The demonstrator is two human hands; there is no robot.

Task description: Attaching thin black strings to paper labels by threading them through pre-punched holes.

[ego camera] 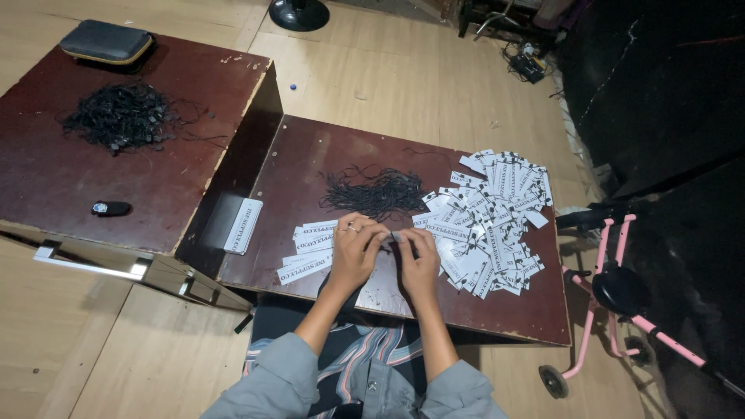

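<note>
My left hand (356,247) and my right hand (419,260) meet over the low dark-brown table (310,151), fingers pinched together on a small white paper tag (394,235). Just beyond them lies a tangle of black strings (375,192). A big loose heap of white printed tags (487,217) spreads to the right of my right hand. A few tags in a neat row (307,250) lie left of my left hand. Whether a string is in my fingers I cannot tell.
A taller brown table (46,178) on the left holds another pile of black strings (120,116), a grey case (106,42) and a small black object (112,208). One tag (243,225) leans between the tables. A pink wheeled frame (613,299) stands at the right.
</note>
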